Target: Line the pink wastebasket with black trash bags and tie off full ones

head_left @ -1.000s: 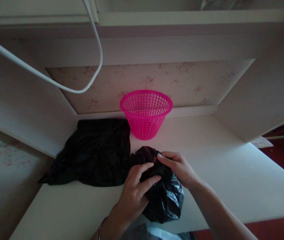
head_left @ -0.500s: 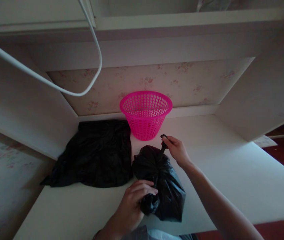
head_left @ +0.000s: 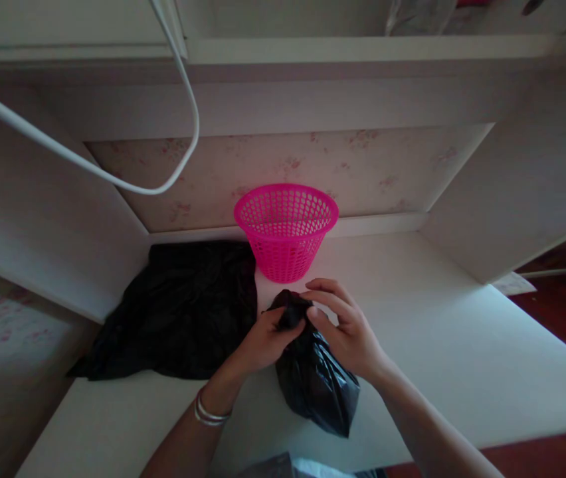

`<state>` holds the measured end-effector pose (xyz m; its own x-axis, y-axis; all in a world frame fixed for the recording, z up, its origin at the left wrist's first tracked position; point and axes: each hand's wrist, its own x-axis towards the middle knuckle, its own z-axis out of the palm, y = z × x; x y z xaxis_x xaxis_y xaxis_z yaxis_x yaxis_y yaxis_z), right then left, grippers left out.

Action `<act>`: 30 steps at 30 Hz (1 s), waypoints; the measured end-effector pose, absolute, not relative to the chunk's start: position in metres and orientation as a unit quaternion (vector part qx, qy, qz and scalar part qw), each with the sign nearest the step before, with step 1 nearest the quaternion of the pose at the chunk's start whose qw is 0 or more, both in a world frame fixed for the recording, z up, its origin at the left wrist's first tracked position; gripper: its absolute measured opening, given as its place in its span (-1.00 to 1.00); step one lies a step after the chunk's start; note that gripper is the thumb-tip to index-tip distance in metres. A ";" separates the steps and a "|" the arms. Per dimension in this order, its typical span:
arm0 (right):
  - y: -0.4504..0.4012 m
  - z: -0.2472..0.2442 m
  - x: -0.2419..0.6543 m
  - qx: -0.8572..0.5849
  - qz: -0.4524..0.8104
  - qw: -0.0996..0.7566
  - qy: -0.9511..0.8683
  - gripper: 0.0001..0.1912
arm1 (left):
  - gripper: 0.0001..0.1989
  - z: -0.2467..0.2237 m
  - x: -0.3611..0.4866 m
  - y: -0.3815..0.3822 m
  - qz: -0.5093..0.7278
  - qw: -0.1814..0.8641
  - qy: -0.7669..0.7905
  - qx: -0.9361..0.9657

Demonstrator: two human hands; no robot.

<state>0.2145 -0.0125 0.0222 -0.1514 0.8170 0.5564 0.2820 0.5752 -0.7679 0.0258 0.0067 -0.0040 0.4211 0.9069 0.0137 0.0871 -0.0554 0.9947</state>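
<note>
A filled black plastic bag (head_left: 315, 388) rests on the white surface near its front edge, its top gathered and twisted. My left hand (head_left: 263, 338) is closed on the gathered neck, thumb and fingers pinching it from the left. From the right, my right hand (head_left: 347, 325) has its thumb and index finger closed at the top of the same neck, while the other fingers stay loosely curved. Part of the neck is hidden by the fingers. Just behind stands a pink plastic basket (head_left: 285, 259), upright, with perforated sides.
Another black plastic bag (head_left: 188, 312) lies flat to the left. A white cable (head_left: 128, 186) loops across the upper left. White side panels (head_left: 517, 186) and an overhead shelf (head_left: 337, 50) frame the surface. Red-brown flooring (head_left: 552, 318) shows at the right.
My left hand has moved from the lower part of the bag up to its neck. The right hand has come down-left from a pulled-up strip to the gathered top.
</note>
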 end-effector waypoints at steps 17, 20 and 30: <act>-0.020 0.025 0.215 -0.486 0.205 0.038 -0.849 -0.82 | -0.58 0.031 0.029 -0.049 0.316 0.350 0.320 0.822; -0.019 0.030 0.225 -0.477 0.192 0.016 -0.857 -0.84 | -0.43 0.020 0.015 -0.056 0.325 0.394 0.308 0.803; -0.028 0.060 0.274 -0.484 0.169 0.119 -0.851 -0.59 | -0.46 -0.012 -0.026 -0.007 0.476 0.424 0.452 0.624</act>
<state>0.2744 -0.0281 0.0596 -0.5043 0.8627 0.0380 0.7825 0.4751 -0.4024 -0.0265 -0.0074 -0.0124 0.1382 0.9674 0.2121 0.1601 -0.2331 0.9592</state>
